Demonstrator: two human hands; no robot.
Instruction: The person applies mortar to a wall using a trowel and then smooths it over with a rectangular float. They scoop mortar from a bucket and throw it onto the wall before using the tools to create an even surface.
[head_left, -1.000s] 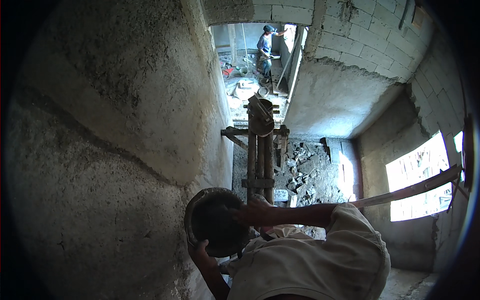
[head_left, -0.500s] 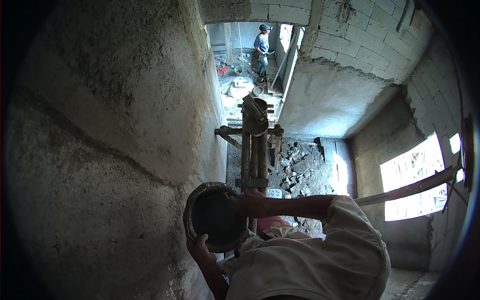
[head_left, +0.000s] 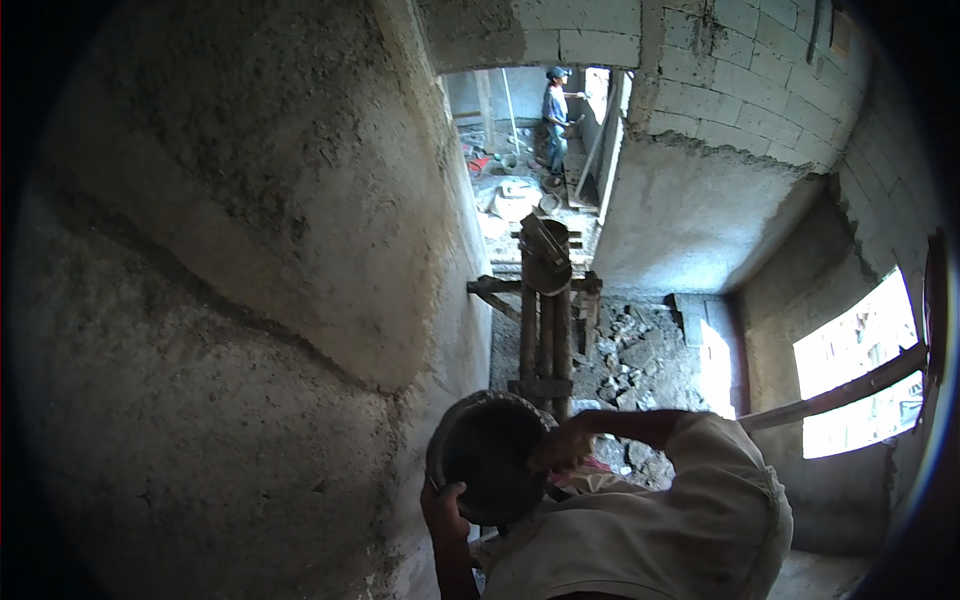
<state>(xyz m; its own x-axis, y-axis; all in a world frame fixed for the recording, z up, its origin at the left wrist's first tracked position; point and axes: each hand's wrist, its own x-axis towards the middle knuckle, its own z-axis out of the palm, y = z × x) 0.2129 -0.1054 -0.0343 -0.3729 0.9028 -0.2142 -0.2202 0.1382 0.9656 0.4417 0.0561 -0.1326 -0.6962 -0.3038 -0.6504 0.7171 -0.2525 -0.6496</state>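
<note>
A round, dark bucket (head_left: 440, 440) with a mortar-crusted rim is held close to my body, beside the plastered wall. My left hand (head_left: 445, 510) grips its near left rim, with the thumb over the edge. Over the bucket's right side is my right hand (head_left: 562, 447), its fingers closed. What those fingers hold, if anything, is lost in shadow. The bucket's inside is too dark to make out its contents.
Wooden scaffold poles (head_left: 545, 340) run ahead of me, bearing another bucket (head_left: 546, 272) with a flat wooden piece across it. Rubble (head_left: 640, 350) lies below on the right. Rough plastered wall (head_left: 250, 230) rises close on the left. Another person (head_left: 556, 115) stands beyond the opening.
The whole view has shifted, so the scene sits further right and lower. The bucket and both my hands have moved right in the picture. The distant person now reaches an arm toward the window.
</note>
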